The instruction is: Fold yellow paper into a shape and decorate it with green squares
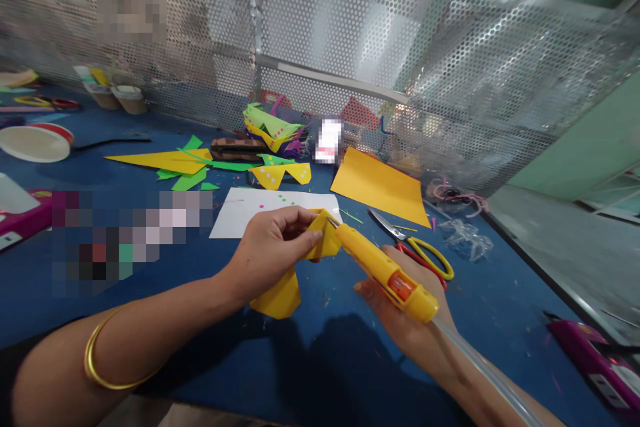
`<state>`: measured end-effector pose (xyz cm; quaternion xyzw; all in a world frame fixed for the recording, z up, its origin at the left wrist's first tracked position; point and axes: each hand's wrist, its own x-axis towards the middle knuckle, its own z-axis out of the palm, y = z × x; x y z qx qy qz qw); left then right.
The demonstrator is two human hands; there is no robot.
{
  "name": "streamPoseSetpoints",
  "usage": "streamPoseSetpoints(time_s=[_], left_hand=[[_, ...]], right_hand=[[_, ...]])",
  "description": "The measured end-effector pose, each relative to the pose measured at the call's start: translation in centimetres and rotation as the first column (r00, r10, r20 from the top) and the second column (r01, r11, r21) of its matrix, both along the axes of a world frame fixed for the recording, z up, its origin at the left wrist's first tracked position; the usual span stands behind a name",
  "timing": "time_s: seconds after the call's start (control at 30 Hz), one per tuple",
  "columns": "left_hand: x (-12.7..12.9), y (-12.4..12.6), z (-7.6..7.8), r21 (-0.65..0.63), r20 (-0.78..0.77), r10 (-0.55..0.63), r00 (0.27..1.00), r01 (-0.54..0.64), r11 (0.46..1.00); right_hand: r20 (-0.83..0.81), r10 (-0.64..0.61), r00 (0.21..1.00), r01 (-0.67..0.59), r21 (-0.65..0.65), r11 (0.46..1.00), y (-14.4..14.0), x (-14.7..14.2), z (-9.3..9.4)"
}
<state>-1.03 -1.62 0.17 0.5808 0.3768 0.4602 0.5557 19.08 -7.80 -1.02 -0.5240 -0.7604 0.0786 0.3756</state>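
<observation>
Head view: person at blue table (150,293), both hands low centre.
Left hand (270,247): closed, pinching a folded yellow paper piece (283,293) at its upper fold; gold bangle (100,360) on that wrist.
Right hand (400,313): wrapped around a yellow glue gun (385,270), nozzle touching the paper's top edge right by the left fingertips; clear stick trails off the back.
Paper location: held just above the table, lower flap hanging near the surface.
Progress: paper already folded into shape; gluing looks in hand, seam not visibly closed, no glue bead visible.
Nearby: scissors (420,247) just beyond the gun, white sheet (260,210) behind the hands, flat orange sheet (380,187) further back right, green and yellow scraps (190,163) back left.
Finished-looking pieces: dotted paper shapes (273,127) by the mesh fence (350,47).
</observation>
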Motion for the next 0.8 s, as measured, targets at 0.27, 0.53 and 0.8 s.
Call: streamPoseSetpoints(time_s=[0.27, 0.53, 0.8], left_hand=[[-0.1, 0.14, -0.11, 0.003, -0.024, 0.006, 1.0, -0.005, 1.0], [-0.1, 0.08, 0.07, 0.01, -0.053, 0.017, 0.998, -0.017, 1.0], [-0.25, 0.32, -0.13, 0.022, -0.028, 0.025, 0.999, -0.025, 0.999]], right_hand=[[0.005, 0.013, 1.0, -0.013, -0.029, 0.999, -0.14, -0.04, 0.04], [0.013, 0.033, 0.999, -0.033, -0.038, 0.999, -0.04, 0.11, -0.08], [-0.021, -0.016, 1.0, 0.016, -0.001, 1.0, 0.19, 0.32, 0.17]])
